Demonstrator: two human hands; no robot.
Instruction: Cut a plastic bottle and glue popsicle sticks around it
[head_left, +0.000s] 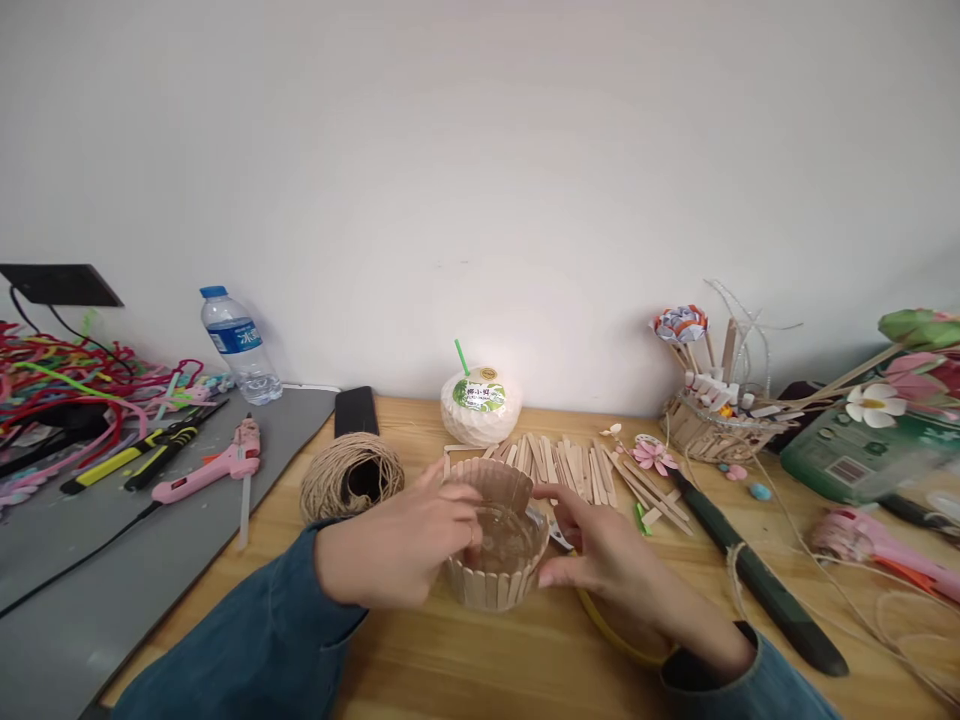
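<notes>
A round clear bowl (pixel 495 592) ringed with upright wooden craft sticks stands on the wooden table in front of me. My left hand (pixel 409 535) grips its left rim, some fingers curled inside the bowl and a ring on one finger. On the right side, my right hand (pixel 589 550) is at the bowl's wall with thumb and index finger apart, the thumb near the outside. Behind the bowl lie many loose craft sticks (pixel 566 468). A ball of twine (pixel 352 475) rests just left of my left hand.
A white coconut (pixel 481 408) with a green straw stands behind. At left are a pink glue gun (pixel 206 475), cutters (pixel 127 460) and a water bottle (pixel 240 345). At right lie a dark green tool (pixel 757 570), a stick basket (pixel 712 435) and another glue gun (pixel 885 550).
</notes>
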